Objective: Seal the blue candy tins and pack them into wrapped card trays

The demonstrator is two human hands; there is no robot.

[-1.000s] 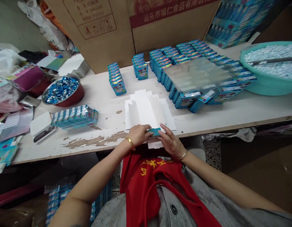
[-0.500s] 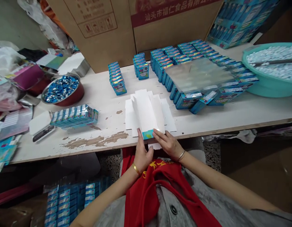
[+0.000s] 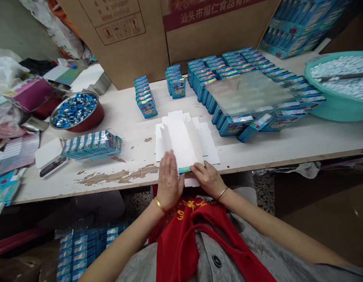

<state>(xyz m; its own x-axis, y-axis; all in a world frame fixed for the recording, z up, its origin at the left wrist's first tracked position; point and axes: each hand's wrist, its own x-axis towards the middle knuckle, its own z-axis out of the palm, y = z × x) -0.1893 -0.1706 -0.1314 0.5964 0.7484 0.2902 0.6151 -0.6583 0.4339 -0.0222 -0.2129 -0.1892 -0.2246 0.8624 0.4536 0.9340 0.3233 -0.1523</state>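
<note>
pressing left fingers (image 3: pixel 167 166) together at white card (image 3: pixel 181 137), curling right fingers (image 3: pixel 199 168) over its blue edge (image 3: pixel 185 170), hiding any pinch; ideally folding squarely.

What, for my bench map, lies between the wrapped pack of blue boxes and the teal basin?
In the head view, from the wrapped pack towards the teal basin: white card pieces, then grouped blue boxes, partly under a translucent sheet.
</note>
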